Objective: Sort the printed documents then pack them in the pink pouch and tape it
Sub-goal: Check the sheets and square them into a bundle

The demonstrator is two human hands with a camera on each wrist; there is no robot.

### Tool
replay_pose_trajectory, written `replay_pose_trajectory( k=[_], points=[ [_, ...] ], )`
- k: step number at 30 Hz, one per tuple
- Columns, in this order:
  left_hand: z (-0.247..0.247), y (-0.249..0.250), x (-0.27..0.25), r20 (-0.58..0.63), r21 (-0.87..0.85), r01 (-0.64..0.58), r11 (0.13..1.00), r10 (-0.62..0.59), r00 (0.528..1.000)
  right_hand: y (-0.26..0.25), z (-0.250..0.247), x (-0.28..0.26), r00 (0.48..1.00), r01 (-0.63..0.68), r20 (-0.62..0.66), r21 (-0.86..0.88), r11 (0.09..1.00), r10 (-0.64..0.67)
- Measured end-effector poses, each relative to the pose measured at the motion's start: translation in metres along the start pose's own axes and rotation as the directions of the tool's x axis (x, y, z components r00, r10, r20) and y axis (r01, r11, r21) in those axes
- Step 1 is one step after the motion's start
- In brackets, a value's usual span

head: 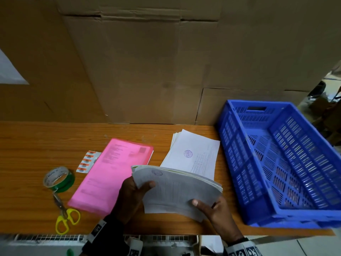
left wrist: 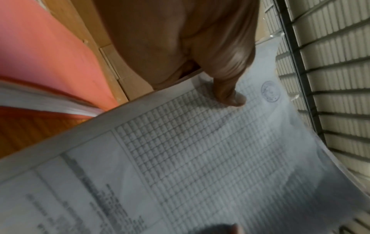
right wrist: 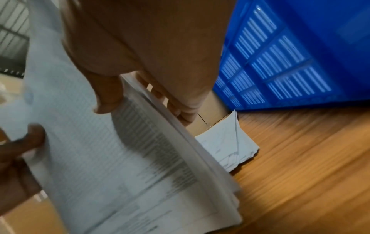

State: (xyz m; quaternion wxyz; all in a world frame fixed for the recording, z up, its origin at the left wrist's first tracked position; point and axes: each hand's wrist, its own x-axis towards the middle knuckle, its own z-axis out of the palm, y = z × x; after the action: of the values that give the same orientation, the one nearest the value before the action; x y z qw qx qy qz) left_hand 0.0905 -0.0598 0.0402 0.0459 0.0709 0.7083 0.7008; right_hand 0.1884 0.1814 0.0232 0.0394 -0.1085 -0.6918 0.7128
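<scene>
I hold a bent stack of printed documents (head: 177, 189) above the front of the wooden table (head: 36, 145). My left hand (head: 132, 193) grips its left edge, thumb on the top sheet. My right hand (head: 212, 207) grips the near right corner, thumb on top and fingers beneath. The top sheet (left wrist: 200, 150) carries a printed grid and a round stamp. A second pile of documents (head: 193, 156) lies flat on the table behind. The pink pouch (head: 112, 172) lies flat to the left, papers showing through it. The stack (right wrist: 140, 158) shows its thick edge in the right wrist view.
A blue slatted crate (head: 276, 159) stands on the table's right end. A green tape roll (head: 59, 179), yellow-handled scissors (head: 64, 215) and a strip of orange labels (head: 87, 161) lie left of the pouch. Cardboard boxes (head: 147, 61) wall off the back.
</scene>
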Motion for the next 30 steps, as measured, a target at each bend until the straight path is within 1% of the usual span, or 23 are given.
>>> replay_pose_trajectory(
  k=[2, 4, 5, 7, 9, 10, 12, 13, 14, 15, 16, 18, 19, 20, 21, 22, 23, 24, 27, 30],
  points=[
    [0.000, 0.000, 0.002, -0.015, -0.007, 0.018, 1.000, -0.018, 1.000, 0.003, -0.002, 0.002, 0.996, -0.065, 0.052, -0.063, 0.996, 0.069],
    [0.000, 0.002, 0.006, -0.023, -0.032, 0.047, 0.998, -0.048, 0.999, 0.004, -0.002, 0.006, 0.990, -0.111, 0.076, -0.099, 0.989, 0.119],
    [0.000, 0.003, 0.008, -0.022, -0.052, 0.062, 0.997, -0.064, 0.998, 0.002, -0.001, 0.009, 0.988, -0.113, 0.087, -0.142, 0.983, 0.126],
    [-0.001, 0.003, 0.014, -0.018, -0.114, 0.096, 0.989, -0.098, 0.995, -0.001, -0.002, 0.016, 0.986, -0.061, 0.130, -0.275, 0.960, 0.100],
    [-0.004, -0.004, 0.021, -0.034, -0.127, 0.130, 0.983, -0.136, 0.990, -0.002, -0.004, 0.023, 0.987, -0.036, 0.138, -0.319, 0.947, 0.084],
    [-0.006, -0.010, 0.024, -0.055, -0.092, 0.129, 0.987, -0.134, 0.989, 0.000, -0.006, 0.028, 0.987, -0.037, 0.138, -0.317, 0.948, 0.085],
    [-0.015, -0.025, 0.029, -0.121, 0.105, 0.094, 0.990, -0.081, 0.989, 0.003, -0.009, 0.035, 0.984, -0.091, 0.115, -0.314, 0.945, 0.133],
    [-0.024, -0.036, 0.030, -0.149, 0.217, 0.094, 0.972, -0.062, 0.987, 0.005, -0.011, 0.038, 0.983, -0.129, 0.085, -0.300, 0.945, 0.161],
    [-0.032, -0.048, 0.030, -0.155, 0.315, 0.093, 0.945, -0.046, 0.987, 0.009, -0.014, 0.042, 0.980, -0.176, 0.045, -0.270, 0.947, 0.195],
    [-0.042, -0.060, 0.029, -0.131, 0.429, 0.088, 0.899, -0.035, 0.991, 0.013, -0.018, 0.044, 0.972, -0.225, 0.012, -0.231, 0.947, 0.234],
    [-0.050, -0.073, 0.028, -0.077, 0.539, 0.071, 0.839, -0.034, 0.996, 0.016, -0.021, 0.045, 0.960, -0.276, -0.015, -0.178, 0.944, 0.278],
    [-0.061, -0.094, 0.025, 0.056, 0.762, 0.028, 0.647, -0.110, 0.992, 0.019, -0.024, 0.047, 0.938, -0.345, -0.043, -0.069, 0.936, 0.343],
    [-0.063, -0.101, 0.022, 0.099, 0.830, 0.004, 0.558, -0.154, 0.983, 0.021, -0.025, 0.048, 0.927, -0.374, -0.041, -0.036, 0.927, 0.373],
    [-0.065, -0.106, 0.020, 0.130, 0.857, -0.019, 0.516, -0.179, 0.975, 0.020, -0.025, 0.049, 0.920, -0.391, -0.026, -0.016, 0.920, 0.390],
    [-0.066, -0.109, 0.020, 0.138, 0.850, -0.022, 0.527, -0.182, 0.974, 0.019, -0.024, 0.050, 0.917, -0.399, -0.014, -0.008, 0.917, 0.399],
    [-0.068, -0.110, 0.020, 0.125, 0.817, -0.016, 0.577, -0.151, 0.981, 0.016, -0.022, 0.050, 0.914, -0.406, 0.008, -0.008, 0.914, 0.406],
    [-0.070, -0.108, 0.021, 0.093, 0.779, -0.002, 0.627, -0.113, 0.989, 0.013, -0.021, 0.051, 0.908, -0.418, 0.026, -0.015, 0.908, 0.418],
    [-0.072, -0.107, 0.023, 0.050, 0.755, 0.012, 0.656, -0.075, 0.996, 0.012, -0.020, 0.052, 0.903, -0.425, 0.051, -0.021, 0.905, 0.426],
    [-0.084, -0.097, 0.026, -0.052, 0.757, 0.036, 0.653, 0.004, 0.999, 0.008, -0.016, 0.057, 0.888, -0.440, 0.132, -0.040, 0.897, 0.441],
    [-0.097, -0.086, 0.026, -0.048, 0.721, -0.050, 0.691, 0.122, 0.991, 0.006, -0.011, 0.064, 0.864, -0.461, 0.197, -0.056, 0.886, 0.463]
  ],
)
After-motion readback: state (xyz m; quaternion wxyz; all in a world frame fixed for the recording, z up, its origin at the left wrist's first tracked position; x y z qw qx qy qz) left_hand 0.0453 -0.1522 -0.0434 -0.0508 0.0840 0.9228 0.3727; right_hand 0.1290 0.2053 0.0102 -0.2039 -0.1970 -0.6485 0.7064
